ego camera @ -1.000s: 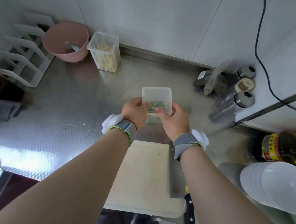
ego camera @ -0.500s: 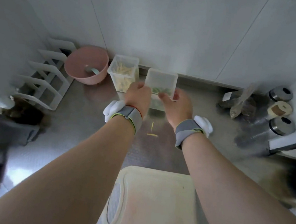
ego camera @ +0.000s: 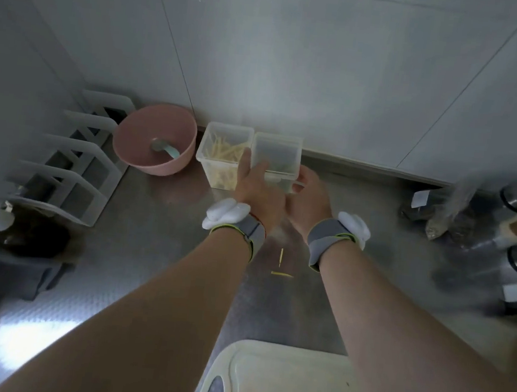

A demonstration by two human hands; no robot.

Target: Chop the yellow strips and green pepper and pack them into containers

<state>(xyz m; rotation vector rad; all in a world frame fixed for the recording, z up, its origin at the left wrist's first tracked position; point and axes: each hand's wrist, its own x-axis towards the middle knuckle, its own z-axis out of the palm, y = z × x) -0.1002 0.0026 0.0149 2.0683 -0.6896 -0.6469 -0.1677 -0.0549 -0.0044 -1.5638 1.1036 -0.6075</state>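
A clear container with green pepper pieces (ego camera: 277,154) stands at the back wall, touching a second clear container of yellow strips (ego camera: 223,152) on its left. My left hand (ego camera: 256,186) holds the pepper container at its left front corner, thumb on the front wall. My right hand (ego camera: 309,198) holds its right front corner, fingers hidden behind the wall. The pepper inside is blurred. Two stray yellow strips (ego camera: 281,265) lie on the steel counter between my wrists. The white cutting board (ego camera: 294,385) is at the bottom edge, bare.
A pink bowl with a spoon (ego camera: 154,140) sits left of the containers, beside a white rack (ego camera: 72,160). A dark cloth (ego camera: 10,268) lies at the left edge. Metal jars and bags (ego camera: 502,228) crowd the right side against the wall.
Both hands carried the pepper container away from the cutting board to the back wall, ending beside the container of yellow strips. The camera tilted up and forward.
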